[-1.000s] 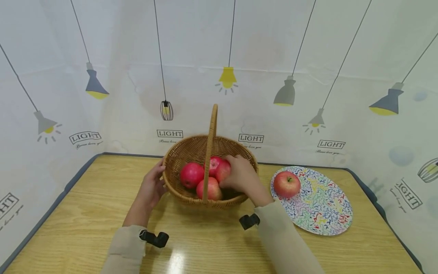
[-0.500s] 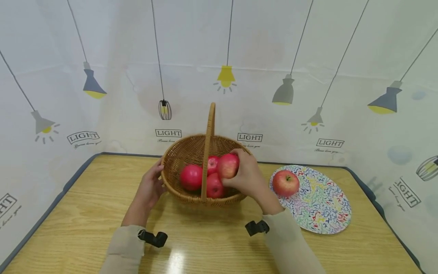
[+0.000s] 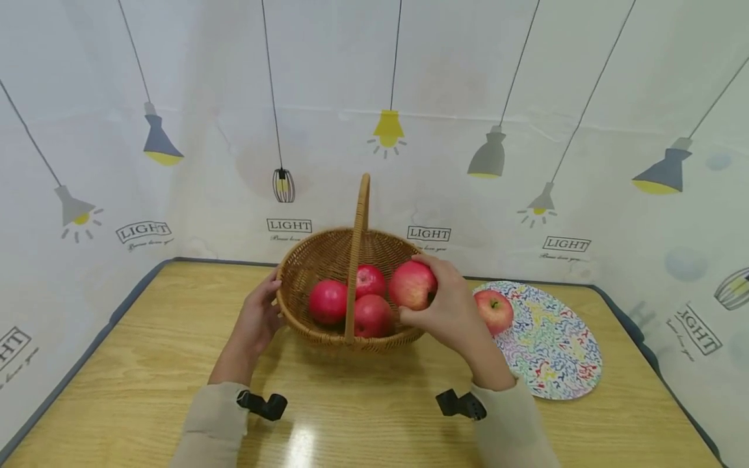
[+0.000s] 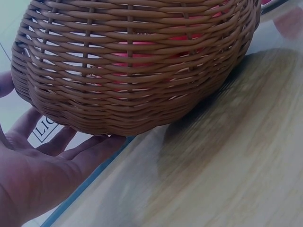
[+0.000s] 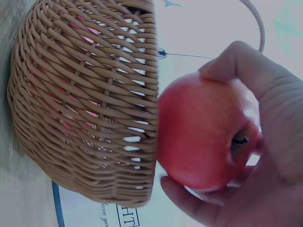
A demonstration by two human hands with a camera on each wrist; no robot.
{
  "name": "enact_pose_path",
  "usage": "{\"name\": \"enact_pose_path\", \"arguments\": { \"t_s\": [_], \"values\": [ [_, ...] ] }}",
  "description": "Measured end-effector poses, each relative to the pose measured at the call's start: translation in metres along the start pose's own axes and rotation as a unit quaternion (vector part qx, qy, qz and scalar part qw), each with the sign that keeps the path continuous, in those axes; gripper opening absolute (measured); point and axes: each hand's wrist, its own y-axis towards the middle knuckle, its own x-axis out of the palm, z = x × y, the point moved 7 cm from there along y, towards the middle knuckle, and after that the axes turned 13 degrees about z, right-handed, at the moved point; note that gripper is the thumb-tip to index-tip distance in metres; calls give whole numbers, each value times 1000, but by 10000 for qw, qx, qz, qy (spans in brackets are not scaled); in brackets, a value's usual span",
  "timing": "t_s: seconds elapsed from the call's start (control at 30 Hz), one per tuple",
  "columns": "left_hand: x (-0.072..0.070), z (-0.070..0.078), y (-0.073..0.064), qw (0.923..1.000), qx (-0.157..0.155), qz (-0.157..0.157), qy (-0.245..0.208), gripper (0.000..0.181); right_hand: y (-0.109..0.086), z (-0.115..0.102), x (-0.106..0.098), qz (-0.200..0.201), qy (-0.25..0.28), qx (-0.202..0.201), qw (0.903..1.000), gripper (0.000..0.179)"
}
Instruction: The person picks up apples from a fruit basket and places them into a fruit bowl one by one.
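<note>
My right hand grips a red apple over the right rim of a wicker basket. In the right wrist view, the thumb lies on one side of that apple and fingers on the other, its stem hollow turned toward the palm. My left hand holds the basket's left side; the left wrist view has its fingers against the woven underside. Three more apples lie inside: one on the left, one at the back and one in front, beside the arched handle.
On the right, an oval plate with a colourful squiggle pattern bears another apple, partly covered by my right hand. All stand on a wooden table. Behind it hangs a white cloth printed with lamps.
My right hand has lifted the apple from among the others and carried it rightward to the basket's rim. The left hand has stayed at the basket's left side.
</note>
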Motion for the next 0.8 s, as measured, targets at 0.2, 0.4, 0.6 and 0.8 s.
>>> {"name": "enact_pose_path", "arguments": {
  "t_s": [0.2, 0.4, 0.6, 0.8],
  "values": [
    [1, 1, -2, 10000, 11, -20, 32, 60, -4, 12, -22, 136, -355, 269, 9989, 78],
    [-2, 5, -3, 9999, 39, 45, 99, 59, -4, 19, -33, 166, -457, 347, 9982, 74],
    [-3, 5, -3, 10000, -16, 66, 65, 60, -4, 27, -36, 160, -403, 587, 9973, 76],
    [1, 2, -2, 10000, -51, -8, 10, 60, -11, 40, -50, 305, -330, 716, 9964, 84]
  ]
}}
